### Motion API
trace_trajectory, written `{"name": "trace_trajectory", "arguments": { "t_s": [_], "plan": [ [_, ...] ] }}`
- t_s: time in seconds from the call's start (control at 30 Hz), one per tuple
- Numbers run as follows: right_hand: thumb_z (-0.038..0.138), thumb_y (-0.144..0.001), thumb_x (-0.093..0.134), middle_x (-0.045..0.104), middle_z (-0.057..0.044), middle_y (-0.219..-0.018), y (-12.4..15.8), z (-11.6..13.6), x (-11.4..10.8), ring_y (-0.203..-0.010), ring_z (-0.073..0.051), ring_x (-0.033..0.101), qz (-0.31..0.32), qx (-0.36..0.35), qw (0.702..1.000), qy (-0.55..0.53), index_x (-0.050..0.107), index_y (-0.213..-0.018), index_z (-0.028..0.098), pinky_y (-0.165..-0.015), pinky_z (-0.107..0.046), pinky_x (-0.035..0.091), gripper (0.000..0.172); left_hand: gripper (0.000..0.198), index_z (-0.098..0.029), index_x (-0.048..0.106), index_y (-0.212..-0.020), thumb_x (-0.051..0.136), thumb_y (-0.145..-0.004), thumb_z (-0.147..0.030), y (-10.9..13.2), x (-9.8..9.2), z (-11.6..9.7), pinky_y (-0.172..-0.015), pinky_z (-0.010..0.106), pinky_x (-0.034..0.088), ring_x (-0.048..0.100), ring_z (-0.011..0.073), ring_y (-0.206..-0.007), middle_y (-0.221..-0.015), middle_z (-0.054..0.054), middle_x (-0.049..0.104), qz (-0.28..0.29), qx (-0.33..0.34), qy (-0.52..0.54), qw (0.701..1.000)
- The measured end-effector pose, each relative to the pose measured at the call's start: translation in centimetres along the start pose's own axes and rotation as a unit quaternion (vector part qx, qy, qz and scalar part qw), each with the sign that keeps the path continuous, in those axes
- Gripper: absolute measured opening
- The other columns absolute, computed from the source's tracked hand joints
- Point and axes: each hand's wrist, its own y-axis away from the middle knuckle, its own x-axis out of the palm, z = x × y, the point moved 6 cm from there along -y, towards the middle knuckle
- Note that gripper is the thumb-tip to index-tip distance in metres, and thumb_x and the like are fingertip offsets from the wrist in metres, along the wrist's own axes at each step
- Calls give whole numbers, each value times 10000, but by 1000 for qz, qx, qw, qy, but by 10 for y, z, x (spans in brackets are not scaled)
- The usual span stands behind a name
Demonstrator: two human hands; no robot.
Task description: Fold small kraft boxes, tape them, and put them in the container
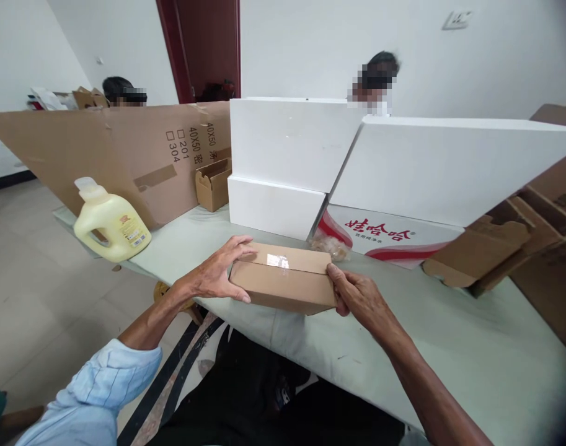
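Between my two hands is a closed brown cardboard box (pixel 287 290), with a short strip of clear tape (pixel 278 261) across its top seam. My left hand (pixel 220 269) grips the box's left end, fingers over the far top edge and thumb along the near side. At the right end, my right hand (pixel 357 294) has its thumb on the top edge and its fingers curled against the side. The box is slightly tilted toward me near the table's front edge; whether its underside rests on the cloth I cannot tell. Just behind it lies a crumpled clear plastic bag (pixel 330 248).
White boxes (pixel 292 145) and a red-and-white printed box (pixel 389 235) stand behind. A yellow jug (pixel 113 226) is at left, near a large cardboard panel (pixel 143 142) and a small open carton (pixel 212 186). Folded cardboard (pixel 478 244) lies right. Two people sit beyond the barrier.
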Motion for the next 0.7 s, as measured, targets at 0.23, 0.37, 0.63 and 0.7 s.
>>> {"name": "trace_trajectory", "arguments": {
  "t_s": [0.23, 0.37, 0.63, 0.7],
  "plan": [
    [816, -958, 416, 666, -50, -625, 3, 0, -5, -595, -212, 623, -44, -60, 997, 11, 620, -691, 217, -579, -312, 451, 687, 909, -252, 494, -1486, 971, -717, -337, 1, 6, -1, -1216, 622, 438, 415, 424, -1538, -1673, 206, 346, 10, 10, -45, 999],
    [665, -993, 517, 766, -91, -1014, 13, 8, -14, -799, -248, 706, -129, -142, 980, 49, 736, -1062, 202, -702, -354, 545, 517, 879, -244, 508, -1460, 965, -709, -262, 3, 13, -9, -1202, 589, 463, 443, 405, -1518, -1661, 208, 350, 5, 22, -43, 999],
    [467, -1061, 544, 648, -154, -1326, 34, 33, -5, -1209, -350, 637, -207, -324, 899, 208, 705, -1213, 214, -907, -474, 589, 336, 839, -250, 578, -1435, 969, -693, -261, 5, 19, -18, -1168, 542, 504, 471, 387, -1479, -1621, 175, 382, -5, 12, -63, 998],
    [420, -1071, 544, 648, -152, -1329, 37, 40, 0, -1218, -349, 617, -191, -359, 886, 225, 704, -1216, 214, -960, -502, 576, 299, 835, -256, 585, -1438, 967, -695, -262, 5, 19, -19, -1155, 530, 517, 476, 383, -1472, -1622, 170, 377, -5, 7, -64, 998]
  ]
}}
